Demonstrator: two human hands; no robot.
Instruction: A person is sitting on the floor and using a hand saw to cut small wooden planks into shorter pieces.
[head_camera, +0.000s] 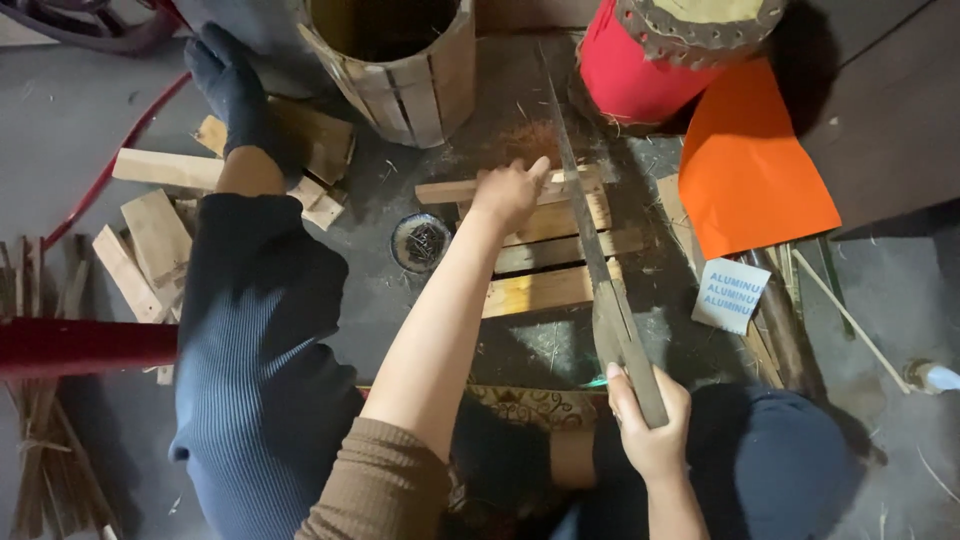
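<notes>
Head view: right hand (650, 425) grips one saw (600, 270); left hand (508, 192) presses a strip (450, 190); one pale-blue label (729, 295) centre-right, beside one orange sheet (750, 170).

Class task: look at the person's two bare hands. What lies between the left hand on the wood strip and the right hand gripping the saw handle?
In the head view, pale wooden slats and the saw blade lie between left hand and right hand.

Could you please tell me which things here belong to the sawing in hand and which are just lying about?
In use: saw, right hand, left hand, wooden strip, slatted board.

Lying about: orange sheet, red drum, wooden barrel, small tin, loose wood pieces.
</notes>
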